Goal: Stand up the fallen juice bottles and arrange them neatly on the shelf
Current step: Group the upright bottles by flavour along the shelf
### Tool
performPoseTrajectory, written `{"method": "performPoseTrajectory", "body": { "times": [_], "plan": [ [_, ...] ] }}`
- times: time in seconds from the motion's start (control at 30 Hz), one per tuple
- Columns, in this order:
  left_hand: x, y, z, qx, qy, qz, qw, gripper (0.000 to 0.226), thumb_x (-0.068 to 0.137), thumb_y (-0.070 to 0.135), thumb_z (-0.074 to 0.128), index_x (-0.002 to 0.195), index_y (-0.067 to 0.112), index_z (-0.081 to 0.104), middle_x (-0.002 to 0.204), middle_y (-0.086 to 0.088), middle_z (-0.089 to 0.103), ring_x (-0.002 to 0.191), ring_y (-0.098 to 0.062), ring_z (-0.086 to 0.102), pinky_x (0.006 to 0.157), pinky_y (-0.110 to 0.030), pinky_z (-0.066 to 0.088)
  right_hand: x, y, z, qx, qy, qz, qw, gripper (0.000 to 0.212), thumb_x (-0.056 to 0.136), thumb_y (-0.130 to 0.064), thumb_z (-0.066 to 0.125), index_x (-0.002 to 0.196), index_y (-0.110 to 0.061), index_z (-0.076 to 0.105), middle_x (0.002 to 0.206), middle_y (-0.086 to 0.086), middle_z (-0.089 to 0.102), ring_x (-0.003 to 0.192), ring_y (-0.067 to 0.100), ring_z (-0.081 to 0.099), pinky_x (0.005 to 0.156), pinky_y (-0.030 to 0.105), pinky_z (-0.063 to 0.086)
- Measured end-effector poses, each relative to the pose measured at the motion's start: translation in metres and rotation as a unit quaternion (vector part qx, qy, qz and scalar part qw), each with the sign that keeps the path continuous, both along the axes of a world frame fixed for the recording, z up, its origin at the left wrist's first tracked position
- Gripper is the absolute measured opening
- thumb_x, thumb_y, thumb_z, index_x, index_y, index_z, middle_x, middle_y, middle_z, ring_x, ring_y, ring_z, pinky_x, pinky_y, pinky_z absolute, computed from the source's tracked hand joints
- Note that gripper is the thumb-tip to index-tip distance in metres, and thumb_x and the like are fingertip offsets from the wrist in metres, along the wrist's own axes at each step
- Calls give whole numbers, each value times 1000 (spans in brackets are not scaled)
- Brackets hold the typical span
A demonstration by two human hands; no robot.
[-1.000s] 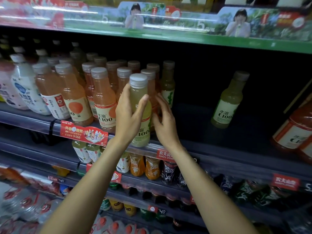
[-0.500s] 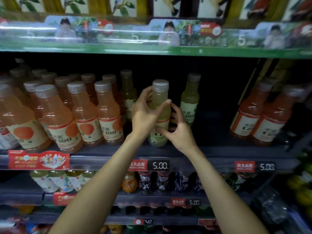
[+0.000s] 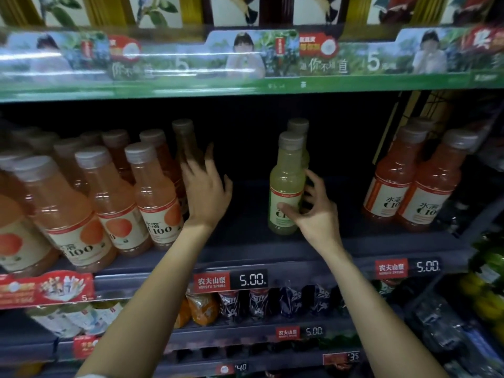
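A pale green juice bottle (image 3: pixel 286 184) stands upright on the dark shelf (image 3: pixel 245 227), directly in front of a second green bottle (image 3: pixel 298 126). My right hand (image 3: pixel 311 211) holds its lower label, thumb in front and fingers round the right side. My left hand (image 3: pixel 203 186) reaches with spread fingers to a darker bottle (image 3: pixel 184 137) at the right end of the orange rows; whether it grips the bottle is unclear. Several orange juice bottles (image 3: pixel 155 197) stand upright in rows on the left.
More orange bottles (image 3: pixel 425 192) stand at the shelf's right end. A gap of bare shelf lies between the left rows and the green bottles. A green promotional strip (image 3: pixel 245 66) overhangs above. Price tags (image 3: pixel 230 281) line the shelf's front edge; lower shelves hold other drinks.
The green bottle has been moved right and now stands in front of the other green bottle. My left hand let go of it and reached left to the orange rows. The view shifted right.
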State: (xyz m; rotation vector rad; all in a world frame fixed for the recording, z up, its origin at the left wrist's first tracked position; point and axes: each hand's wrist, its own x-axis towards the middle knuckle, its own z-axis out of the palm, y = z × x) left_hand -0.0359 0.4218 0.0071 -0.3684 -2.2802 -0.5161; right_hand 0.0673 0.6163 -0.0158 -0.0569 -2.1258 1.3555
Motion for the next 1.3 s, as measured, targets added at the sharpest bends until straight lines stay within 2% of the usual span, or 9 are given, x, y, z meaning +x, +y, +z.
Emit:
{"method": "performPoseTrajectory", "body": {
  "times": [0.1,0.27,0.5,0.63,0.73,0.87,1.0,1.17,1.3],
  "plan": [
    [-5,2,0,24,-46,8,999,69,81,21,57,135,-16,35,137,-53,20,124,-66,29,107,-62,28,0,2,-3,-7,2,-1,1000,82,70,-21,83,137,-32,38,104,-30,54,97,-21,53,85,8,45],
    [2,1,5,39,-30,-16,999,50,74,13,66,110,-17,51,110,-45,50,94,-57,50,87,-57,44,-2,-1,-5,-6,6,-3,1000,83,70,-23,82,139,-33,37,105,-34,51,96,-22,52,83,6,44],
    [0,-2,-6,13,-49,-9,999,72,77,13,69,134,-14,34,139,-44,30,128,-57,31,108,-56,30,0,-1,-6,5,8,-6,1000,82,72,-26,81,140,-36,34,112,-19,55,107,4,57,91,30,52],
    [8,2,-9,3,-36,-31,999,67,72,10,73,128,-6,39,127,-39,43,117,-55,40,99,-55,39,-1,-2,-7,3,11,-5,1000,82,72,-27,81,137,-42,33,114,-21,55,110,8,58,91,39,53],
    [15,3,-11,100,-47,-88,990,67,74,5,72,132,-7,41,133,-32,41,122,-48,37,103,-46,33,-3,-2,-7,1,9,-6,1000,83,71,-27,81,138,-40,34,112,-22,56,109,8,59,91,40,53],
    [6,1,-11,294,-134,-131,937,85,81,2,70,149,4,18,152,-19,23,141,-30,22,108,-21,16,-3,0,-7,5,5,-7,1000,84,70,-29,82,138,-40,33,112,-18,58,107,9,60,90,40,53],
    [-3,2,-15,293,-177,-138,929,83,89,11,66,151,9,11,150,-14,30,137,-20,32,99,-14,23,-1,4,-5,20,-5,-11,1000,86,70,-32,81,141,-35,31,119,-10,58,111,12,58,93,39,51],
    [6,7,-20,193,-133,-119,965,78,89,21,67,149,6,19,143,-21,35,129,-36,41,102,-34,35,0,10,5,10,-48,2,999,106,64,-64,70,149,-30,16,154,1,18,143,17,18,114,41,25],
    [17,19,-24,230,-242,-231,914,104,76,59,66,153,23,6,152,-11,24,141,-25,24,112,-37,24,-15,14,11,-39,-67,69,995,121,57,-75,67,148,-39,-4,160,-6,-6,147,12,0,118,49,13]
  ]
}}
